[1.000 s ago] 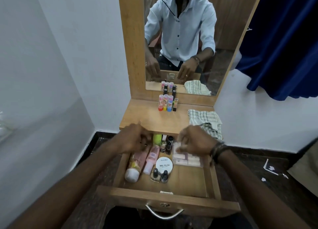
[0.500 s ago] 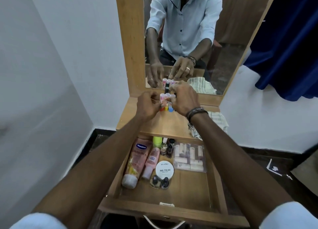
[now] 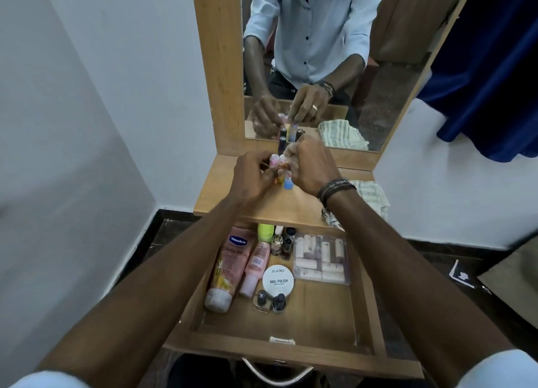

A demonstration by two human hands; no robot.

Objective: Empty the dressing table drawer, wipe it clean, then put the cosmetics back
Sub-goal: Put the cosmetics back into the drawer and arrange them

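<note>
The wooden drawer (image 3: 294, 355) stands pulled out below me. In it lie a pink Vaseline tube (image 3: 230, 268), a pink bottle (image 3: 254, 266), a white nail polish tin (image 3: 278, 281), two small nail polish bottles (image 3: 270, 301), a green bottle (image 3: 265, 231) and a clear pouch of small tubes (image 3: 321, 259). On the tabletop (image 3: 221, 189) stand a few coloured lip balm tubes (image 3: 287, 183) and black lipsticks (image 3: 281, 143). My left hand (image 3: 250, 178) and my right hand (image 3: 311, 166) are closed around the lip balm tubes from either side, hiding most of them.
A checked cloth (image 3: 369, 195) lies on the right of the tabletop, partly under my right wrist. The mirror (image 3: 320, 52) rises behind the tubes. A white wall is close on the left, and a blue curtain (image 3: 489, 67) hangs at the right.
Both hands have left the drawer, risen to the back of the tabletop and closed around the lip balm tubes. The view has tilted slightly downward.
</note>
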